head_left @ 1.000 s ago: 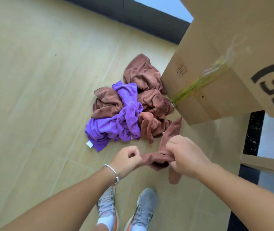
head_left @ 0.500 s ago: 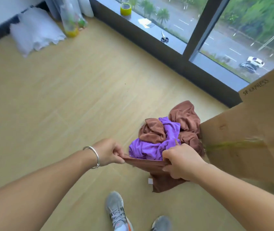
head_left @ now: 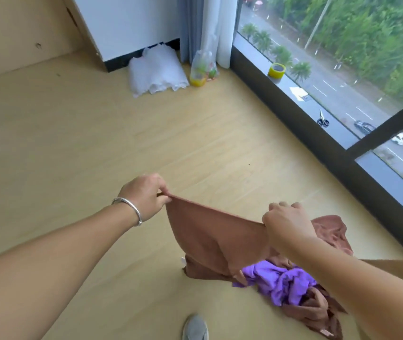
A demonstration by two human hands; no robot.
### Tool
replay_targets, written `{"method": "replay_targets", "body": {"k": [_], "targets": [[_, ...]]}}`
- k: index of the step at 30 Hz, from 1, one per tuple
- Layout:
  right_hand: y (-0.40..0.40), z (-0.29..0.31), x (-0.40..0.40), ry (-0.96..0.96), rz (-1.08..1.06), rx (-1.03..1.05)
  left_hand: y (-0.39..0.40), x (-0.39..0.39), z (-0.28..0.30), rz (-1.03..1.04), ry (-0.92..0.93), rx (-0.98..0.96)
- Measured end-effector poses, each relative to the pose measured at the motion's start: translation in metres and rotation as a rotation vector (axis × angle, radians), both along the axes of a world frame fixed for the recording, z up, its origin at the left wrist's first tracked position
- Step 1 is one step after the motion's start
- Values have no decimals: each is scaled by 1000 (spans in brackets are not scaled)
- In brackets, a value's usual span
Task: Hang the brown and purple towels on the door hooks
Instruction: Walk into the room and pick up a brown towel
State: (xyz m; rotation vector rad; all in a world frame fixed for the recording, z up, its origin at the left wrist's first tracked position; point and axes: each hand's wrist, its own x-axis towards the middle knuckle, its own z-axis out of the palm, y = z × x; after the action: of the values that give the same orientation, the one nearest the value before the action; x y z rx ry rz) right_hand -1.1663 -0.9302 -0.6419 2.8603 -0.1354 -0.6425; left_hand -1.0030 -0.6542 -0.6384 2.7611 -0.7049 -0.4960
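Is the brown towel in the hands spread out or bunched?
Spread: left hand and right hand pinch the brown towel apart, its top edge taut.

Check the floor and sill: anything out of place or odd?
The towels lie crumpled in a heap on the floor by the window, purple tangled among brown. Scissors and a tape roll sit loose on the sill. Nothing looks spilled or damaged.

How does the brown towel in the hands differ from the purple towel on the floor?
The brown towel is held up and stretched between the left hand and right hand; the purple towel lies crumpled on the floor, untouched. They differ in colour. Neither hangs on a hook.
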Motion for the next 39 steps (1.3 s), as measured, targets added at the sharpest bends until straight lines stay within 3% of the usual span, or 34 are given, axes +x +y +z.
{"method": "replay_targets", "body": {"k": [9,17,21,28,30,39], "targets": [[62,38,126,-270,167,70,135,68,49,313,-196,15],[98,37,119,-300,285,211,197,20,46,432,-264,-1],[96,9,81,-237,339,196,199,-41,15,514,-218,-47],[72,-51,-7,54,393,184,178,-178,-61,586,-5,1],[66,-68,-27,26,454,219,169,-210,-88,583,34,28],[50,-193,-91,340,419,135,149,-296,-230,580,314,75]]}}
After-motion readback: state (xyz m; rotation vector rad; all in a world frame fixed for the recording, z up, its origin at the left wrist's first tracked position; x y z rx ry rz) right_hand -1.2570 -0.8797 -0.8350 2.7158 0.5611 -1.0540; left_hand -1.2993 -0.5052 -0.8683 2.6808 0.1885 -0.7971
